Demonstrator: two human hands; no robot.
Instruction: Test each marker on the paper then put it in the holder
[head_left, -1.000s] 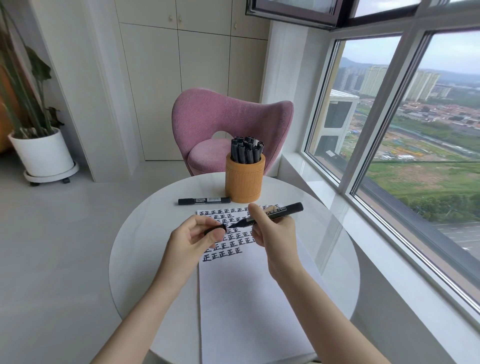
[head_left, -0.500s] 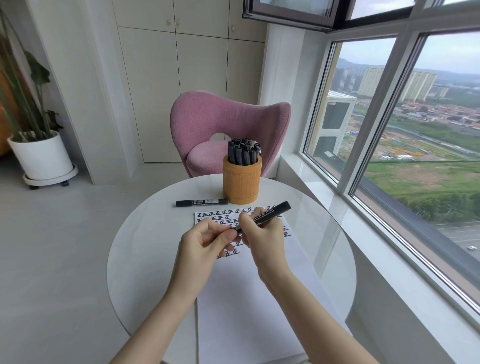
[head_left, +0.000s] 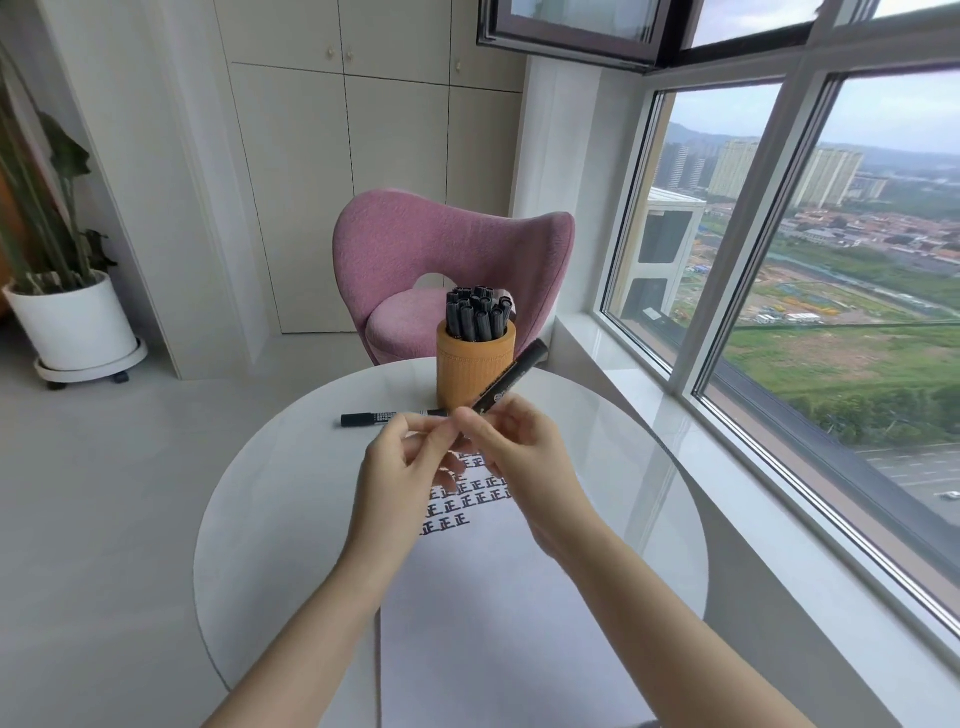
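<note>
**Q:** What are the fingers doing?

**A:** The right hand's (head_left: 519, 457) fingers (head_left: 511, 413) are curling round the lower part of a black marker (head_left: 511, 376), gripping it so the barrel is pointing up and away to the right. The left hand's (head_left: 400, 467) fingertips (head_left: 421, 430) are pinching together at the marker's near end, touching the right thumb. Both hands are hovering above the table. The marker's tip and any cap are hidden between the fingers, so I cannot tell whether it is capped.

**Q:** And around the hands?

**A:** Just below them a white paper (head_left: 493, 597) is lying on a round white table (head_left: 270, 493), with rows of small black test characters (head_left: 452, 519) covering its far part. Beyond the hands an orange holder (head_left: 467, 374) is standing, packed with capped markers (head_left: 475, 312). A second marker (head_left: 363, 419) is lying flat on the table, left of the holder.

**Q:** How far along is the task?

**A:** Judging by the full holder and the many written rows, most markers are looking tested and stowed. The held one is probably being closed before going in, and the one lying on the table seems to be waiting its turn.
</note>
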